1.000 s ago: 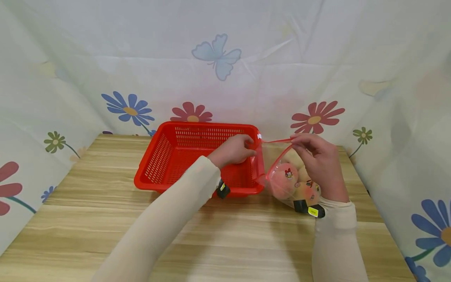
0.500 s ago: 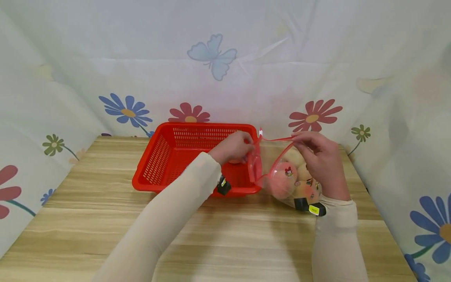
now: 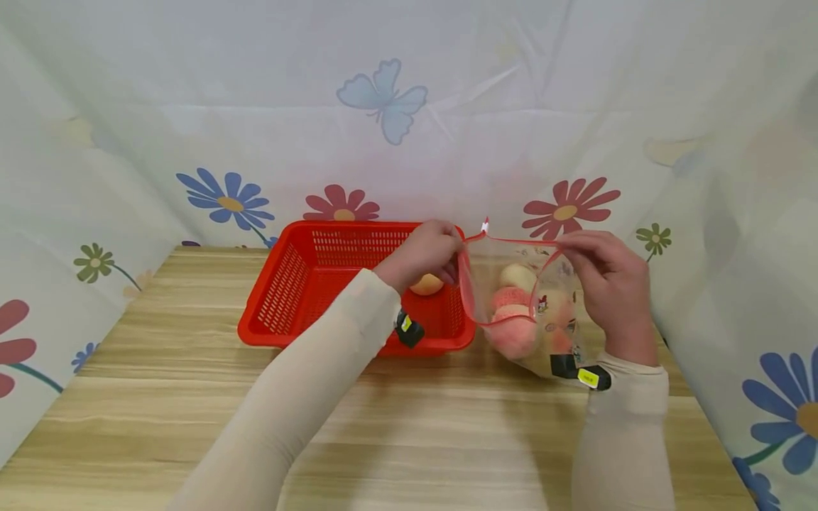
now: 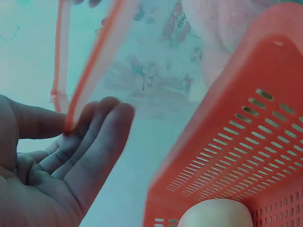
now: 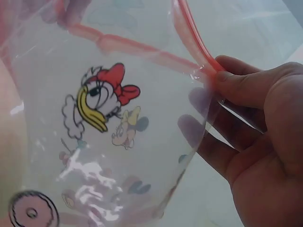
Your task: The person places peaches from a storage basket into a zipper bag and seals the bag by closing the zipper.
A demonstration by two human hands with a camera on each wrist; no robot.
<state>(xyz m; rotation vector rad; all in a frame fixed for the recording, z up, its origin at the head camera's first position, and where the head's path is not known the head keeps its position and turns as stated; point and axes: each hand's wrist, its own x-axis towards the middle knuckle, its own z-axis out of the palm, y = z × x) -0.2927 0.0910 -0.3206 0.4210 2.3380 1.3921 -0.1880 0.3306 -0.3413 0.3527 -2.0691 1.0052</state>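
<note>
A clear zip bag (image 3: 556, 284) with a red rim and cartoon prints stands with its mouth spread wide. Several pink and cream peaches (image 3: 514, 337) lie inside it. My left hand (image 3: 424, 255) pinches the left end of the rim between thumb and fingers, above the basket's right side; the left wrist view shows this red strip (image 4: 90, 75) at the thumb tip. My right hand (image 3: 610, 284) pinches the opposite end, seen closely in the right wrist view, where a printed duck (image 5: 106, 97) shows on the film. Below my left hand, one peach (image 3: 426, 284) lies in the red basket (image 3: 262, 323).
The basket's perforated wall (image 4: 236, 137) stands right beside the bag. Under everything is a wood-grain table (image 3: 409, 440). A flower-printed cloth (image 3: 486, 156) hangs behind and at both sides. A small black device (image 3: 409, 330) sits on each wrist.
The bag's mouth has widened and risen a little. My right hand has moved right, and my left hand slightly up. A peach in the basket has come into sight under the left hand.
</note>
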